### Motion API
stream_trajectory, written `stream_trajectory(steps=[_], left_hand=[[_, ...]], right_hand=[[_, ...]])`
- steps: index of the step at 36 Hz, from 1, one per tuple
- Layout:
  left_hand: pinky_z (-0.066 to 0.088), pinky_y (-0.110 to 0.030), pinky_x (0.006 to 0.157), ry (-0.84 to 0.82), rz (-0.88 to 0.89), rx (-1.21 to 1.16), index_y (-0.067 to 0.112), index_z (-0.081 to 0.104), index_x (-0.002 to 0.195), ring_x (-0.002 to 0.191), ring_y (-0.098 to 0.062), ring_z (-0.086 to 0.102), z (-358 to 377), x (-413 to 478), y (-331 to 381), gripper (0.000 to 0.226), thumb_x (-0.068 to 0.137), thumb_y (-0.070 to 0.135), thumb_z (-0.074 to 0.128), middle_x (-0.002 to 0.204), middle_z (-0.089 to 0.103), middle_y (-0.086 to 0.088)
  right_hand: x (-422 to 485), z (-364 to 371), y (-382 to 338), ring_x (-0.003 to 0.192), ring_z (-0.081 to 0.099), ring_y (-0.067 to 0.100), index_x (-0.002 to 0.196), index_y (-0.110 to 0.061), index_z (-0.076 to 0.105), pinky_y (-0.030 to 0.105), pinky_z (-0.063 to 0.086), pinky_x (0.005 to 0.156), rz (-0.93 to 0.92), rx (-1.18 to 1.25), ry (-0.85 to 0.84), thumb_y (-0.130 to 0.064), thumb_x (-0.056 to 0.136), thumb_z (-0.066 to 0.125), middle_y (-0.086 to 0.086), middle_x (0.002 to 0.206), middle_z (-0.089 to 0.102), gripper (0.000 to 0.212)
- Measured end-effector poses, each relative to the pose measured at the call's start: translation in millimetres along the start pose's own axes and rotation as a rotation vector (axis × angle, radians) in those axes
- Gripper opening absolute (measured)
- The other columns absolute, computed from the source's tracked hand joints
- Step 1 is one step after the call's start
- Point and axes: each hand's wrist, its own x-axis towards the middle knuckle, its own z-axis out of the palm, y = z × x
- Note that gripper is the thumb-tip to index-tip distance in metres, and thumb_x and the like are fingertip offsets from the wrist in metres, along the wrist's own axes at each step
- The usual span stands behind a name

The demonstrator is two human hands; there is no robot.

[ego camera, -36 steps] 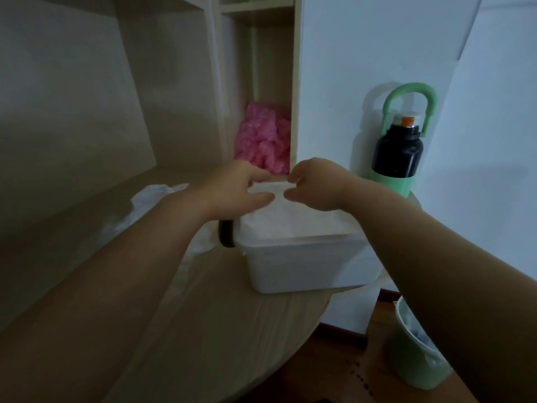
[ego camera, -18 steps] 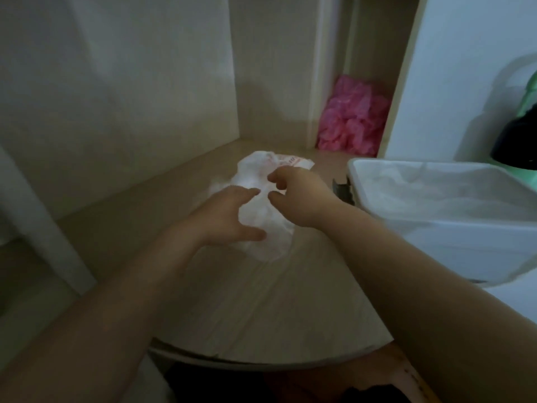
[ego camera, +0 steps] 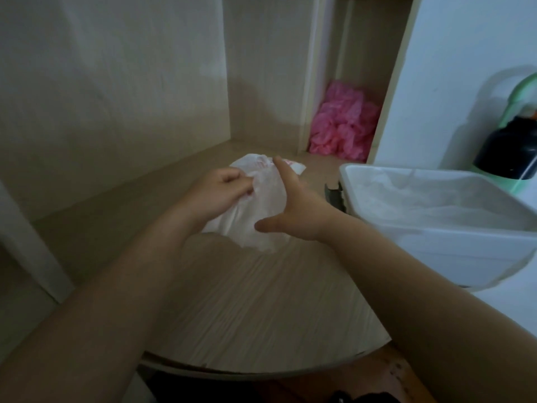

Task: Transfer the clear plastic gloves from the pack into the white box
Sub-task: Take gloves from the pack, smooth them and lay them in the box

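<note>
Left hand [ego camera: 223,190] pinches the crumpled glove pack [ego camera: 255,228] on the tabletop [ego camera: 261,309]. Right hand [ego camera: 290,210] is spread, fingers straight, against the pack's right side. White box [ego camera: 436,257] stands near, to the right.

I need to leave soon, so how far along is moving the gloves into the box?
Done: the white box holds clear gloves. In hand: the left hand pinches the pack, the right hand braces it. Left: the pack looks bulky, so more likely remain.
</note>
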Motion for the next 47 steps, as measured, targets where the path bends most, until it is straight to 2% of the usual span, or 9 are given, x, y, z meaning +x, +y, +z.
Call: stream_trajectory(steps=[7, 17, 24, 27, 33, 35, 40, 44, 47], left_hand=[[0.043, -0.024, 0.057, -0.047, -0.042, -0.154, 0.023, 0.064, 0.056, 0.052, -0.005, 0.056, -14, 5, 18, 0.032, 0.088, 0.021, 0.064, 0.056, 0.06, 0.007], [0.055, -0.022, 0.052, 0.017, -0.13, -0.56, 0.006, 0.06, 0.097, 0.057, -0.01, 0.067, -12, 23, 23, 0.009, 0.095, 0.009, 0.052, 0.075, 0.065, -0.005], [0.052, -0.036, 0.089, 0.083, -0.13, -0.792, -0.003, 0.062, 0.107, 0.094, -0.025, 0.067, 11, 31, 32, 0.024, 0.099, 0.011, 0.044, 0.103, 0.067, -0.019], [0.058, -0.026, 0.072, 0.148, -0.187, -0.892, 0.004, 0.064, 0.093, 0.076, -0.015, 0.069, 16, 32, 34, 0.018, 0.098, 0.01, 0.048, 0.081, 0.072, -0.008], [0.055, -0.024, 0.078, 0.242, -0.312, -0.951, 0.011, 0.061, 0.087, 0.075, -0.009, 0.065, 22, 34, 40, 0.013, 0.096, 0.016, 0.054, 0.083, 0.066, -0.001], [0.053, -0.015, 0.058, 0.259, -0.327, -0.931, 0.011, 0.058, 0.084, 0.06, -0.004, 0.061, 22, 33, 42, 0.015, 0.097, 0.015, 0.053, 0.079, 0.06, 0.0], [0.044, -0.014, 0.04, 0.231, -0.316, -0.777, 0.014, 0.058, 0.08, 0.042, -0.001, 0.058, 21, 26, 45, 0.021, 0.097, 0.025, 0.054, 0.059, 0.062, 0.005], [0.052, -0.021, 0.055, -0.01, -0.17, -0.837, 0.009, 0.064, 0.109, 0.07, -0.011, 0.07, 15, 15, 54, 0.063, 0.084, 0.064, 0.047, 0.096, 0.072, -0.005], [0.053, -0.023, 0.066, -0.167, 0.031, -0.706, 0.017, 0.067, 0.104, 0.081, -0.01, 0.068, 15, 5, 58, 0.047, 0.081, 0.052, 0.047, 0.092, 0.071, 0.001]], right_hand=[[9, -22, -7, 0.1, 0.06, 0.017, 0.111, -0.012, 0.068, 0.025, 0.043, 0.086, -0.075, -0.016, 0.405, -0.02, 0.094, 0.051, 0.004, 0.107, 0.068, 0.025], [9, -60, -11, 0.079, 0.062, 0.021, 0.113, -0.003, 0.06, 0.028, 0.055, 0.057, 0.215, 0.685, 0.518, -0.009, 0.092, 0.049, 0.008, 0.092, 0.062, 0.024], [0, -58, -4, 0.133, 0.035, 0.03, 0.15, -0.026, -0.005, 0.043, 0.047, 0.095, 0.226, 0.766, 0.33, -0.048, 0.073, 0.075, 0.004, 0.153, 0.02, 0.113], [-1, -54, -5, 0.139, 0.025, 0.024, 0.15, -0.025, -0.008, 0.04, 0.035, 0.107, 0.101, 0.549, 0.455, -0.048, 0.068, 0.079, 0.002, 0.156, 0.012, 0.122], [-15, -48, -5, 0.145, 0.004, 0.023, 0.148, -0.039, 0.016, 0.048, 0.015, 0.114, -0.268, -0.431, 0.162, -0.046, 0.068, 0.079, 0.004, 0.158, 0.002, 0.102], [-10, -44, -4, 0.142, 0.016, 0.024, 0.144, -0.037, 0.032, 0.046, 0.017, 0.113, -0.272, -0.534, 0.188, -0.043, 0.078, 0.071, 0.003, 0.156, 0.017, 0.077], [-4, -48, -13, 0.077, 0.06, 0.013, 0.093, -0.009, 0.071, 0.032, 0.045, 0.076, -0.321, -0.217, 0.346, -0.032, 0.093, 0.057, -0.002, 0.081, 0.067, 0.027], [-5, -60, -27, 0.076, 0.064, 0.022, 0.091, -0.002, 0.07, 0.031, 0.051, 0.077, -0.204, 0.042, 0.287, -0.028, 0.097, 0.05, 0.005, 0.082, 0.069, 0.033], [-1, -69, -31, 0.076, 0.067, 0.027, 0.089, -0.005, 0.067, 0.035, 0.059, 0.07, -0.039, 0.398, 0.277, -0.024, 0.097, 0.051, 0.009, 0.081, 0.069, 0.026]])
